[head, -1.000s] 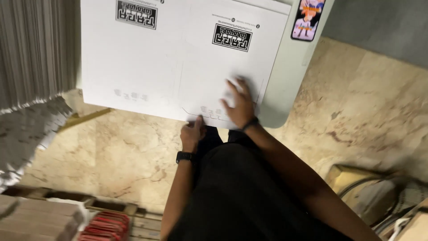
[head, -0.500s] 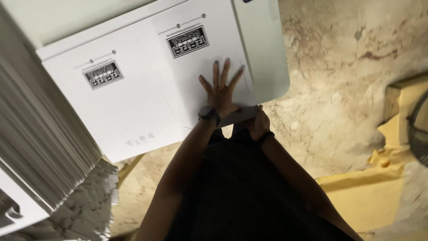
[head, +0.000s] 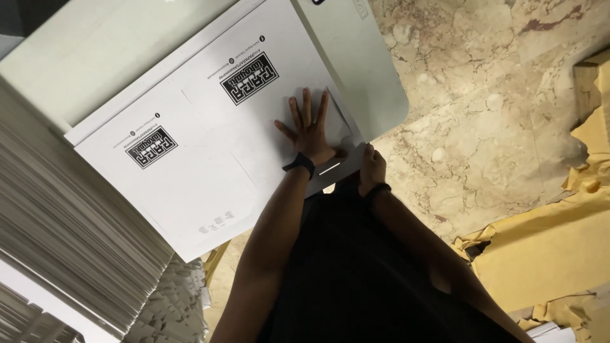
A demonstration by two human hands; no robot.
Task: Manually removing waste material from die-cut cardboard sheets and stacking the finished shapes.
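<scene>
— Since a moment ago, left hand [head: 311, 130] has spread flat on the white printed cardboard sheet [head: 190, 152] atop the pale table [head: 375, 76].
— Right hand [head: 372, 168] pinches its near edge; press evenly, keeping corners square.

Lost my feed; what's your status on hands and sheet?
Left hand flat, fingers spread, on white printed sheet. Right hand at sheet's near edge, grip unclear. Nothing on top.

Printed sheet [head: 190, 171] on table [head: 356, 70], paper stack [head: 57, 235] left, left hand [head: 309, 130] on sheet, right hand [head: 372, 168] at its edge
</scene>
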